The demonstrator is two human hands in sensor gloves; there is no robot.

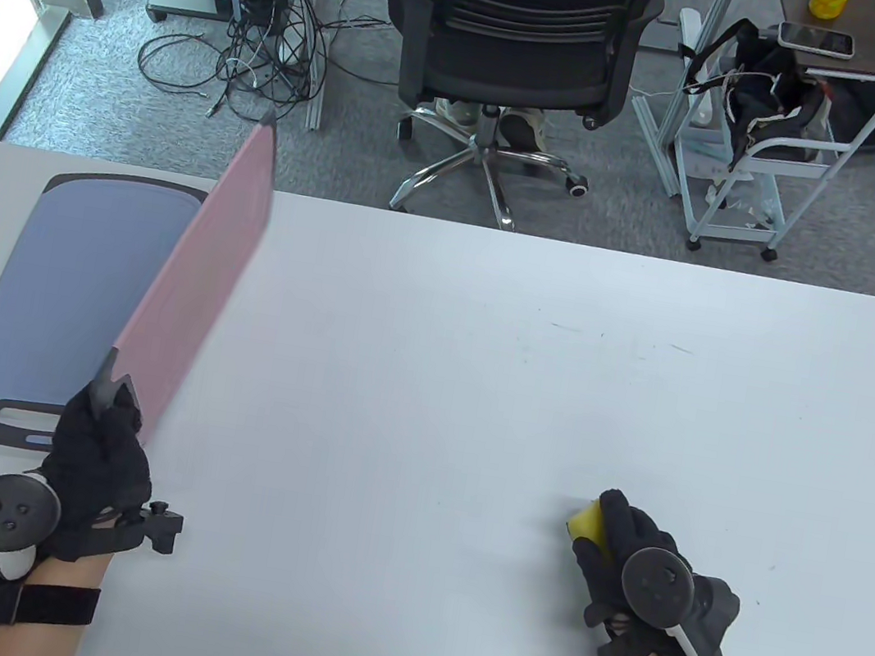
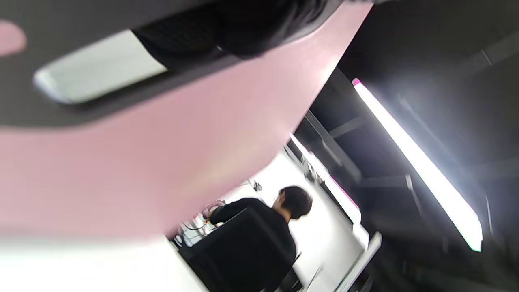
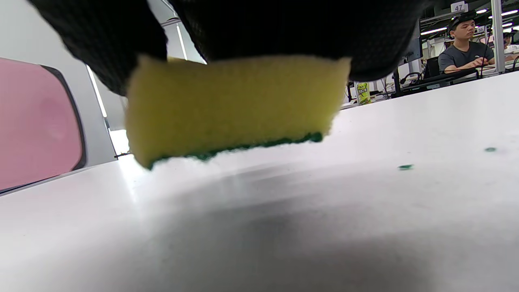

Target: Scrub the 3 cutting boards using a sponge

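Observation:
My left hand point(image 1: 101, 432) grips the dark handle end of a pink cutting board point(image 1: 202, 270) and holds it lifted and tilted on edge above the table. Its pink face point(image 2: 162, 154) fills the left wrist view, and it shows at the left edge of the right wrist view point(image 3: 36, 125). A blue-grey cutting board point(image 1: 70, 286) with a dark rim lies flat on the table's left side, partly behind the pink one. My right hand point(image 1: 610, 546) holds a yellow sponge point(image 1: 588, 522) with a green scrub face point(image 3: 235, 103) just above the table. A third board is not in view.
The white table point(image 1: 517, 399) stretches between my hands. Small green crumbs point(image 3: 405, 166) lie on it near the sponge. Beyond the far edge stand a black office chair point(image 1: 516, 42) and a white trolley point(image 1: 765, 147). People sit at desks in the background.

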